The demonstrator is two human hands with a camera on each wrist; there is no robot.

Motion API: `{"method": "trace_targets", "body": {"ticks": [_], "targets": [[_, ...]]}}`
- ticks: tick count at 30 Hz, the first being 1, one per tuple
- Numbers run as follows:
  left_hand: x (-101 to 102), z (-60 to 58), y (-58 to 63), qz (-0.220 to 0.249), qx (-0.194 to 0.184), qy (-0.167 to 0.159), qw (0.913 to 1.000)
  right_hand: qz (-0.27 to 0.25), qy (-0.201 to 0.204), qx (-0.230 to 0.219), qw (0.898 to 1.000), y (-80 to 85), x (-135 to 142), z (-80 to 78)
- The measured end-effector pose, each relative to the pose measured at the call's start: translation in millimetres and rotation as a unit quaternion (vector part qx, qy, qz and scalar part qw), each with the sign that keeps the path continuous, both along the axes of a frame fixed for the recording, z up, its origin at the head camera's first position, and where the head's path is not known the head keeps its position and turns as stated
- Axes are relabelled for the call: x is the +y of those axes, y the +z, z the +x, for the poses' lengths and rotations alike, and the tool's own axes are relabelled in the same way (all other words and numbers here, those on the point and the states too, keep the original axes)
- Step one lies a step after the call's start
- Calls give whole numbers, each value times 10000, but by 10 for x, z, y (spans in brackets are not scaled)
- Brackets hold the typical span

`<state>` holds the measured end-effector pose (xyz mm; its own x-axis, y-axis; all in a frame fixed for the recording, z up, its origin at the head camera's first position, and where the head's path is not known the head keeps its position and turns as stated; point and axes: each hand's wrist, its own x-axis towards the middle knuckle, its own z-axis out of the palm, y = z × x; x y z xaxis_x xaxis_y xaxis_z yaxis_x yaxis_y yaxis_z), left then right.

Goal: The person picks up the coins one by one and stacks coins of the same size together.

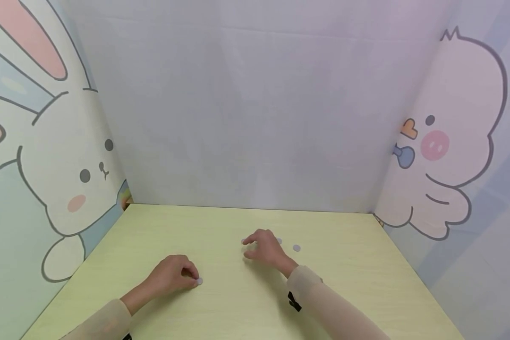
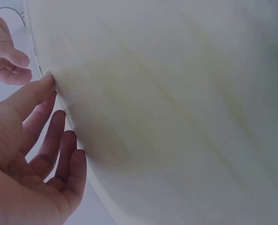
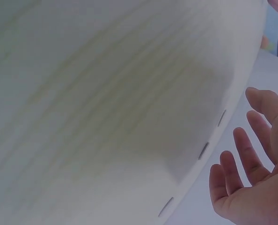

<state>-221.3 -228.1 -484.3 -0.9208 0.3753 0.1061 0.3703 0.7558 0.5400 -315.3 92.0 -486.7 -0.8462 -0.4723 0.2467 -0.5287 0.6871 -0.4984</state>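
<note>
My left hand (image 1: pixel 172 274) is low over the left-middle of the table, thumb and index finger pinching the edge of a small pale round disc (image 1: pixel 199 281). In the left wrist view, the same hand (image 2: pixel 33 154) has its thumb tip at the tabletop, most of the disc hidden by it. My right hand (image 1: pixel 264 248) hovers farther back with fingers loosely bent and nothing between them. Around it lie more discs: one (image 1: pixel 243 241) by its fingertips, another (image 1: pixel 279 241) partly behind the hand, a third (image 1: pixel 296 248) to its right. The right wrist view shows relaxed, spread fingers (image 3: pixel 253 164).
The pale yellow tabletop (image 1: pixel 221 316) carries the discs. A plain light curtain (image 1: pixel 255 118) hangs along its back edge. Printed side cloths stand left and right, with a rabbit (image 1: pixel 68 160) and a chick-like figure (image 1: pixel 459 108).
</note>
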Motion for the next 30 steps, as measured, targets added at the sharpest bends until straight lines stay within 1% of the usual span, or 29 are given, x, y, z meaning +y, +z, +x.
{"method": "trace_targets", "body": {"ticks": [4,11,17,22,30], "targets": [[7,7,6,-6,-10,50,10000,64,-153,-6,9999,2,18,-15],[5,-5,-11,-66,-5,65,10000,96,-382,163,9991,49,9,-63],[4,5,-3,-12,24,68,10000,122,-449,128,9988,42,-8,-123],[9,21,16,34,28,44,10000,278,-499,18,9984,17,-30,-173],[20,21,31,5,57,22,10000,429,-676,-290,9964,19,-71,-206]]}}
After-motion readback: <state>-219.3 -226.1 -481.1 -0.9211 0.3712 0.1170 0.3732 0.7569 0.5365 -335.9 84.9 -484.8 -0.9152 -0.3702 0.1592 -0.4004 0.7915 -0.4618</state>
